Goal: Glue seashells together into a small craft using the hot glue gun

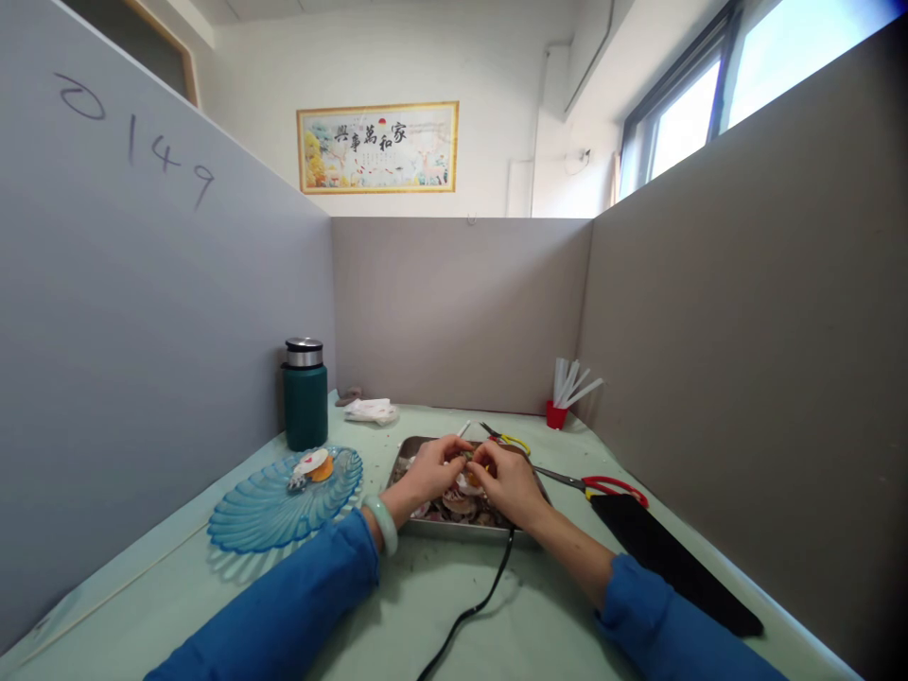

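Both hands meet over a shallow metal tray (454, 532) that holds a jumble of small pale, brown and pinkish pieces (461, 506). My left hand (432, 468) has its fingers pinched near the tray's middle, a pale green bangle (381, 525) on its wrist. Close beside it, my right hand (507, 480) is pinched too, fingertips almost touching the left ones. What lies between the fingertips is too small and covered to name. A thin white stick (463, 428) shows just beyond the left fingers.
Left stand a blue shell-shaped plate (276, 515) with small items and a green bottle (305, 407). Right lie red-handled scissors (614, 486), yellow-handled pliers (515, 441) and a black flat strip (673, 563). A red cup (557, 415) holds white sticks. A black cord (482, 605) crosses the front.
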Demonstrator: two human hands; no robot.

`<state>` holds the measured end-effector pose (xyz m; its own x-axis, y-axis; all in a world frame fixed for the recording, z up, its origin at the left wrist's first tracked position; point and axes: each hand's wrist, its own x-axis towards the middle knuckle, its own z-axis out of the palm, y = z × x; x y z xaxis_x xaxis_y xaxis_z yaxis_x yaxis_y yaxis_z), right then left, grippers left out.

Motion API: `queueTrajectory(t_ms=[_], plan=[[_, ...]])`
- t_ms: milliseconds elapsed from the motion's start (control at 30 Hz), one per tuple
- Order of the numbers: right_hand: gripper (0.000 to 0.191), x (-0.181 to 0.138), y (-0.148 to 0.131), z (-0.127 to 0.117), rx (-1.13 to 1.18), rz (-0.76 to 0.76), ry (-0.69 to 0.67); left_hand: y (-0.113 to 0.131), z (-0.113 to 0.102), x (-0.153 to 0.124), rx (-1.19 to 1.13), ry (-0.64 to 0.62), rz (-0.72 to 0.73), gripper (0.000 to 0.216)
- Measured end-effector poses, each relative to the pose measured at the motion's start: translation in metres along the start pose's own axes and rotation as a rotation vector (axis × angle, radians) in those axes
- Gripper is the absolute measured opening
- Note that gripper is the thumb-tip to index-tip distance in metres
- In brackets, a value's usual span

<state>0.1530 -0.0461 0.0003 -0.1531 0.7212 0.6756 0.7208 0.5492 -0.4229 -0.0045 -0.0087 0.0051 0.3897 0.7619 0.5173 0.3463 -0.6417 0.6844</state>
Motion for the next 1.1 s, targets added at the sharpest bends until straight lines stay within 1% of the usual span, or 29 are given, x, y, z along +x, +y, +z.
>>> queueTrajectory(t_ms=[333,800,1100], plan=[[0.008,-0.0007,0.0002,0.0000,0.016,-0.009,0.009,-0.0024,0.0003,-0.0002,-0.011,0.012,0.025,0.027],[0.011,0.0001,0.0019,0.0012,0.008,-0.005,0.014,-0.0058,0.0021,0.0008,-0.029,0.039,0.018,0.026],[0.011,-0.0002,-0.0011,-0.0010,0.008,-0.010,0.004,-0.0052,0.0017,0.0008,-0.019,0.028,0.021,0.027]])
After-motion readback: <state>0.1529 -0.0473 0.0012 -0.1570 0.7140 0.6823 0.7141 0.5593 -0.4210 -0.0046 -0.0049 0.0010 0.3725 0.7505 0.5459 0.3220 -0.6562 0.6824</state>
